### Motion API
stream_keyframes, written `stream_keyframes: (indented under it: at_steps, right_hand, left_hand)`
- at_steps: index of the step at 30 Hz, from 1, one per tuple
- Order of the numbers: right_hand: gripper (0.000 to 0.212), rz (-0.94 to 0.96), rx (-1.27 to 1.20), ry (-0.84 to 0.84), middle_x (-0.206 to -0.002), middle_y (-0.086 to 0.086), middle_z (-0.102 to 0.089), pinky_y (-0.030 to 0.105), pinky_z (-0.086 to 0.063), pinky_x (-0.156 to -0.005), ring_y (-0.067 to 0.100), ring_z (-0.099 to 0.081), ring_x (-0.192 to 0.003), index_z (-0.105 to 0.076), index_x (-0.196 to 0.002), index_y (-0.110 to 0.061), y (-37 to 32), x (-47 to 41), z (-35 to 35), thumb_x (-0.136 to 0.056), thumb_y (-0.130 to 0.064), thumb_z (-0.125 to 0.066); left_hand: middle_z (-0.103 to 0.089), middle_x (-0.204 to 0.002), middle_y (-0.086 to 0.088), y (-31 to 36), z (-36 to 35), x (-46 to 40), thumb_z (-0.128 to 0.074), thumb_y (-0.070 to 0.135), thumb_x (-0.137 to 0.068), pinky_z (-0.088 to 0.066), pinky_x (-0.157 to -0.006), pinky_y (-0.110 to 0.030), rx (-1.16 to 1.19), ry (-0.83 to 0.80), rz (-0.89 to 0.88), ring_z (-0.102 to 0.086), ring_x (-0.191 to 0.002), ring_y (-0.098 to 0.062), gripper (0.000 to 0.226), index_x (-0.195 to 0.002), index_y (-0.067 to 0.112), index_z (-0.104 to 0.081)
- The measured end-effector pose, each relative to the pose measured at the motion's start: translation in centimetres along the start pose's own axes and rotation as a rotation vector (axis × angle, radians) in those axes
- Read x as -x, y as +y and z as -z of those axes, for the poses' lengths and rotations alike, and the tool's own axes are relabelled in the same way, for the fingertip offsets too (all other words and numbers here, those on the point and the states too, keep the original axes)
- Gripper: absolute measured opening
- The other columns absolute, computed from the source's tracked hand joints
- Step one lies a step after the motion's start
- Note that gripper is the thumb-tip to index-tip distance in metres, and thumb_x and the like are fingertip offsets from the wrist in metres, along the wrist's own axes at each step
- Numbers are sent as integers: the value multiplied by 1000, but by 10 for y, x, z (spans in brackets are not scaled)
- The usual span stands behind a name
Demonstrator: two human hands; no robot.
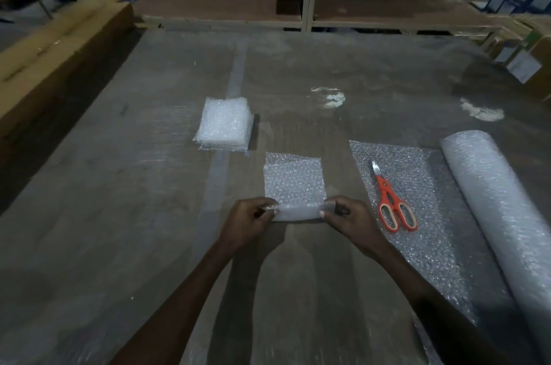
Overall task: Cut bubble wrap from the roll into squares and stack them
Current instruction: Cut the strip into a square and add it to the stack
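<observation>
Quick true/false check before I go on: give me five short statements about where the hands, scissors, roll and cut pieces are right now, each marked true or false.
1. Both hands hold the near edge of the loose bubble wrap piece. True: the left hand and right hand each pinch a corner.
2. The scissors are in the right hand. False: they lie on the unrolled sheet, untouched.
3. The scissors have orange handles. True.
4. The stack of squares sits right of the roll. False: it lies left of it, farther away.
5. The loose piece rests on top of the stack. False: it lies on the table, apart from the stack.
</observation>
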State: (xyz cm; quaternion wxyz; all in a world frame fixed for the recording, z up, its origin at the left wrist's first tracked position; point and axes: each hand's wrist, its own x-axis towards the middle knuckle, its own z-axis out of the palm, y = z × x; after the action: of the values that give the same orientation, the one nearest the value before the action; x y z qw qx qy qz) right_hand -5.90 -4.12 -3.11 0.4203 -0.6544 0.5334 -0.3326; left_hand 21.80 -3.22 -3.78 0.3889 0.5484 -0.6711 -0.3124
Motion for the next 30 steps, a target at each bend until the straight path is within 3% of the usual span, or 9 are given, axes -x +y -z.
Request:
stream_keyframes:
  at_steps: [5, 10, 13, 16, 18, 21, 23, 25, 30]
  right_hand:
    - [11, -85, -245, 58, -84, -4, -76, 20, -52, -70, 4, -67, -76, -77, -98, -7, -26, -37, -2, -90, -15, -77]
    - [21, -188, -340, 125, -71, 6, -53, 18, -37, -54, 6, -44, -61, -69, -83, 4, -30, -82, -6, -91, -14, -76]
    - [18, -258, -399, 173, -76, 11, -61, 21, -43, -62, 10, -52, -68, -71, -88, 5, -26, -103, -6, -90, -12, -76]
    - [19, -351, -431, 216, -96, 24, -74, 36, -50, -76, 23, -64, -82, -74, -96, 6, -19, -121, -6, -88, -11, -78]
    - [20, -395, -395, 229, -100, 25, -75, 39, -52, -77, 26, -67, -81, -75, -95, 4, -11, -132, -5, -87, -13, -80]
    - [25, -444, -262, 236, -87, 11, -79, 44, -58, -78, 25, -72, -79, -79, -84, -12, 2, -142, -3, -76, -34, -87]
    - [37, -464, -181, 222, -78, 0, -78, 48, -59, -78, 23, -74, -76, -79, -79, -22, 5, -145, -3, -60, -53, -87]
    - [40, -466, -179, 224, -77, -1, -78, 50, -59, -79, 22, -73, -74, -77, -77, -21, 6, -149, -4, -55, -53, -89]
    - [56, -458, -125, 213, -76, -8, -77, 51, -61, -81, 20, -76, -76, -77, -83, -30, 12, -159, -6, -42, -66, -87]
  left_hand:
    - [-70, -75, 7, 8, 6, -33, -77, -1, -83, -55, -66, -23, 226, 127, 213, -63, -65, 1, 18, -94, 13, -73]
    - [-69, -85, -2, 9, 9, -71, -74, -5, -83, -54, -69, -21, 208, 213, 240, -63, -69, -3, 28, -100, 16, -67]
    - [-68, -93, 0, 5, 4, -90, -73, -4, -83, -56, -80, -33, 165, 226, 238, -65, -85, -12, 35, -100, 25, -64]
    - [-63, -119, -2, -5, -2, -105, -75, 5, -86, -50, -89, -19, 44, 203, 191, -61, -106, -14, 42, -126, 7, -63]
    - [-61, -122, -1, -11, -4, -113, -75, 8, -87, -46, -86, -13, -52, 191, 123, -59, -106, -13, 45, -129, 3, -61]
    - [-66, -121, -7, -18, -7, -124, -72, 11, -88, -43, -80, -21, -246, 111, 7, -64, -100, -21, 39, -126, 9, -62]
    - [-65, -127, -7, -21, -9, -130, -69, 9, -89, -40, -84, -19, -311, 53, -31, -63, -108, -24, 39, -127, 10, -61]
    - [-64, -131, -9, -20, -10, -136, -67, 5, -90, -39, -92, -19, -339, 16, -94, -61, -115, -25, 37, -126, 6, -63]
    - [-64, -132, -6, -22, -8, -149, -63, 6, -92, -51, -96, -35, -362, -65, -128, -63, -116, -26, 34, -125, 10, -66]
